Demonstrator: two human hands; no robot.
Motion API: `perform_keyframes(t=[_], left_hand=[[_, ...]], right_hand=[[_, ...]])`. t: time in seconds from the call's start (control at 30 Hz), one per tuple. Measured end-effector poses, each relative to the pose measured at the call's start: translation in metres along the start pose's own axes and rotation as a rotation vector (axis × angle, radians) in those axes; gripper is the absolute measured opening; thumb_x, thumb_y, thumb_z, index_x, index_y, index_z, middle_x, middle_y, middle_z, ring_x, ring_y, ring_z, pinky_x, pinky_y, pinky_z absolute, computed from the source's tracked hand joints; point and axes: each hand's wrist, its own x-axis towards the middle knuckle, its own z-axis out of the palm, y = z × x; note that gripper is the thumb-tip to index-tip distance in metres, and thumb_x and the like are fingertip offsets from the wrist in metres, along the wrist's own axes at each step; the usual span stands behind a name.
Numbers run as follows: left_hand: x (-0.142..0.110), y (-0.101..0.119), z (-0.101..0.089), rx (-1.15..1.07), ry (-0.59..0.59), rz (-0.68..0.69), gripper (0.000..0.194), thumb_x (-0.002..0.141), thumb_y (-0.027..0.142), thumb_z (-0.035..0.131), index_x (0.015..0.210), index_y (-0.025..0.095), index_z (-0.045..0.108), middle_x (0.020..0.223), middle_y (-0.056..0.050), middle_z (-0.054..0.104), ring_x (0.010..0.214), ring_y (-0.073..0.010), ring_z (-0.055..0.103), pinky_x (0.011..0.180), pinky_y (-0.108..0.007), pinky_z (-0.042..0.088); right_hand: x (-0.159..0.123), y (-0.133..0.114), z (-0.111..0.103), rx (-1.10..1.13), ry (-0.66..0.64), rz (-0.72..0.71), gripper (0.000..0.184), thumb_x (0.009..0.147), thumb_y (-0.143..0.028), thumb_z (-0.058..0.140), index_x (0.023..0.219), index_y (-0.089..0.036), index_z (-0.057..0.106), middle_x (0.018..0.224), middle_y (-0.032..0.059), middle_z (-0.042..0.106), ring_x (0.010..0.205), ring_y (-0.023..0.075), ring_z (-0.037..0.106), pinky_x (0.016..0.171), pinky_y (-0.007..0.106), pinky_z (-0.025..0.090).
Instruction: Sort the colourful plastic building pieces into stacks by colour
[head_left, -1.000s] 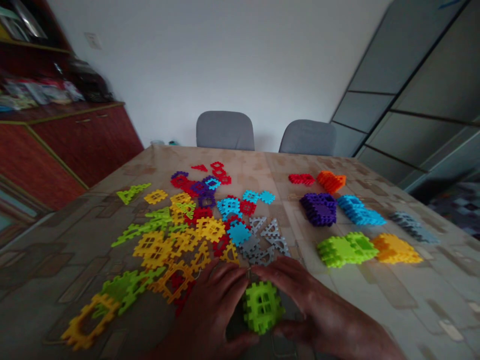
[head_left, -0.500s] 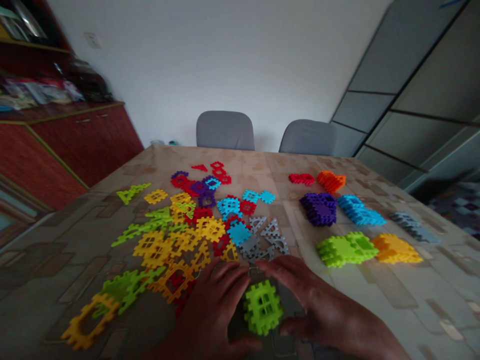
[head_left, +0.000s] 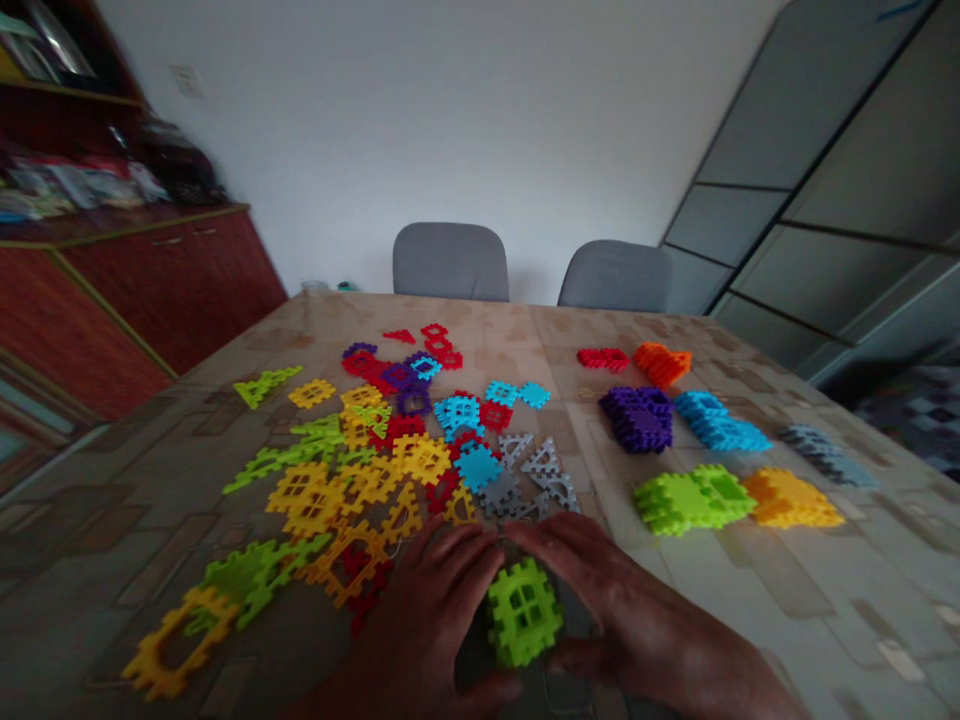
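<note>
**Two-Handed Hold at the Near Edge of the Work Area**

Head view. The left hand (head_left: 427, 620) and the right hand (head_left: 637, 620) are curved around a lime-green interlocking block (head_left: 524, 612), one on each side. The fingers (head_left: 465, 550) of both hands close together above the block, and the lower parts of both hands wrap in below it. The grip is narrow and holds the block between the palms. Whether the block touches the surface (head_left: 840, 600) cannot be determined from this view.

Item location: the block sits near the edge of the surface closest to the person, directly in front of the body.

Beyond the hands, a loose pile of interlocking plastic pieces (head_left: 360, 470) spreads across the left and centre of the surface. Colours include yellow, lime green, red, purple, blue and grey. The pile reaches the left hand, and grey triangular pieces (head_left: 544, 462) lie just beyond the right fingers.

To the right, separate single-colour stacks stand apart from the pile. The purple stack (head_left: 637, 420) lies beside the blue stack (head_left: 720, 435). The lime-green stack (head_left: 694, 498) lies against the yellow stack (head_left: 791, 498).

Two grey chairs (head_left: 450, 262) stand at the far side, and a red wooden cabinet (head_left: 172, 280) stands at the left.
</note>
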Motion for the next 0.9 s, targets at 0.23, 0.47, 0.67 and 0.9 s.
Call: perform_keyframes(t=[0.23, 0.47, 0.67, 0.9], left_hand=[[0.002, -0.011, -0.011, -0.051, -0.096, 0.022, 0.083, 0.083, 0.069, 0.071, 0.148, 0.022, 0.051, 0.150, -0.013, 0.056, 0.137, -0.0358, 0.051, 0.117, -0.055, 0.036], [0.011, -0.010, -0.020, -0.107, -0.107, 0.080, 0.069, 0.095, 0.069, 0.055, 0.149, 0.026, 0.049, 0.148, -0.009, 0.058, 0.137, -0.0288, 0.051, 0.117, -0.045, 0.037], [0.010, -0.008, -0.019, -0.120, -0.103, 0.064, 0.069, 0.093, 0.069, 0.060, 0.145, 0.023, 0.054, 0.144, -0.009, 0.061, 0.133, -0.0298, 0.054, 0.115, -0.044, 0.040], [0.010, -0.006, -0.018, -0.122, -0.030, 0.086, 0.065, 0.094, 0.068, 0.058, 0.141, 0.023, 0.057, 0.140, -0.010, 0.064, 0.130, -0.0296, 0.056, 0.111, -0.043, 0.045]], right_hand=[[0.000, 0.002, 0.003, -0.008, 0.004, -0.003, 0.107, 0.076, -0.015, 0.080, 0.161, -0.038, 0.020, 0.152, 0.0063, 0.050, 0.139, 0.0299, 0.043, 0.116, 0.047, 0.034], [0.003, 0.006, 0.006, -0.009, -0.017, -0.039, 0.113, 0.076, -0.018, 0.082, 0.162, -0.039, 0.013, 0.147, 0.0049, 0.054, 0.133, 0.0278, 0.049, 0.113, 0.042, 0.038], [0.005, -0.001, 0.001, -0.031, -0.017, -0.046, 0.119, 0.074, -0.018, 0.086, 0.163, -0.039, 0.010, 0.146, 0.0055, 0.055, 0.131, 0.0292, 0.049, 0.113, 0.044, 0.037], [0.003, -0.004, 0.000, 0.001, 0.027, -0.087, 0.113, 0.078, -0.015, 0.081, 0.163, -0.039, 0.011, 0.140, 0.0041, 0.057, 0.127, 0.0258, 0.050, 0.110, 0.041, 0.040]])
